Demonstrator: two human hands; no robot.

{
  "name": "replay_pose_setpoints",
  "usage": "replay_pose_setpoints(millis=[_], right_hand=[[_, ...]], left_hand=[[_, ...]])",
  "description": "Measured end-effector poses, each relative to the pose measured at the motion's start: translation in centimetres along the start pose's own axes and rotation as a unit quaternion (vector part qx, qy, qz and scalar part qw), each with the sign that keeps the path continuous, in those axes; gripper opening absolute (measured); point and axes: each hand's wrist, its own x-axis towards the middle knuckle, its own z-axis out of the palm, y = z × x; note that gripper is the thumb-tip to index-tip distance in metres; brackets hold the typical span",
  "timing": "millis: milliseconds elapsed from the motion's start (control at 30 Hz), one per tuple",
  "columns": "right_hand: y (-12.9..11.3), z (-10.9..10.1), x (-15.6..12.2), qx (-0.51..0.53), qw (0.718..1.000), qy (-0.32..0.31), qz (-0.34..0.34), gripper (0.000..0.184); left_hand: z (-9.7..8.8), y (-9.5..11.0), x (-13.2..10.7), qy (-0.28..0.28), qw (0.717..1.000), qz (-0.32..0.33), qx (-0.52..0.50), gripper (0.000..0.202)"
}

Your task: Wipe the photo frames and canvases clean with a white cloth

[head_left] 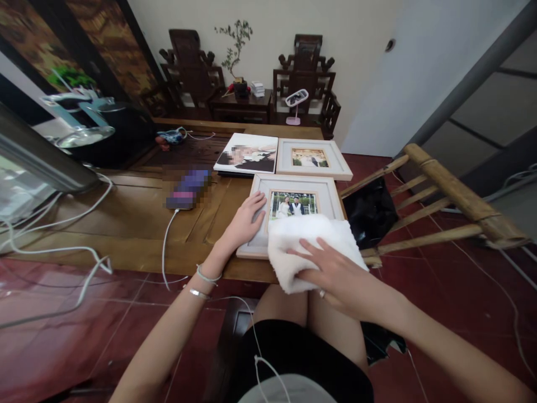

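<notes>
A light-framed wedding picture frame lies face up at the table's front edge. Its photo shows two people outdoors, and the lower right part is covered. My left hand holds the frame by its left side, fingers and thumb resting over the rim. A folded, fluffy white cloth is under my right hand, whose fingers press into it over the frame's lower right corner. Part of the cloth hangs past the table edge. Just behind are a second picture frame and a frameless photo panel.
A phone with a white charging cable lies left on the wooden table. Pots stand farther left. At right is a bamboo chair with a black bag. A pink mirror stands behind.
</notes>
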Motion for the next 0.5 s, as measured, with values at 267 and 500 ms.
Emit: replay_pose_setpoints(millis=[267, 500], right_hand=[[7.9, 1.9, 4.2, -0.088, 0.985, 0.106, 0.106, 0.051], [13.2, 1.1, 7.6, -0.160, 0.971, 0.094, 0.151, 0.051]], left_hand=[[-0.4, 0.1, -0.1, -0.021, 1.000, 0.012, -0.010, 0.045], [-0.6, 0.2, -0.2, -0.068, 0.997, 0.018, 0.039, 0.053]])
